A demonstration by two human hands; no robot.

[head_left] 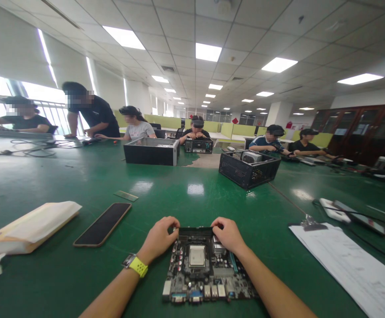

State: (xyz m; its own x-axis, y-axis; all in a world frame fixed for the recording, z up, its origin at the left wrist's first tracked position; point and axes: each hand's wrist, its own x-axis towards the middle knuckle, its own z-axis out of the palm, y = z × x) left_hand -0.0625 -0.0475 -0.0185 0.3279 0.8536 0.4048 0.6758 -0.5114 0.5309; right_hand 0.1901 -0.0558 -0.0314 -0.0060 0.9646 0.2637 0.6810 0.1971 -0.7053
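A motherboard (219, 273) lies flat on the green table before me, its port side facing me. A square silver processor (197, 255) sits in the socket near its middle. Along the board's far edge runs a dark narrow strip (195, 231); whether it is a memory module or a slot, I cannot tell. My left hand (161, 236) is closed at the strip's left end, thumb and fingers together. At the right end, beside a silver heatsink (219, 247), my right hand (228, 234) pinches in the same way. The fingertips are partly hidden.
On the left lie a phone (103, 224), a tissue pack (33, 225) and a thin strip (126, 195). A clipboard with papers (348, 260) and cables are on the right. Open computer cases (150, 154) (248, 170) stand farther back. Several people work around the table.
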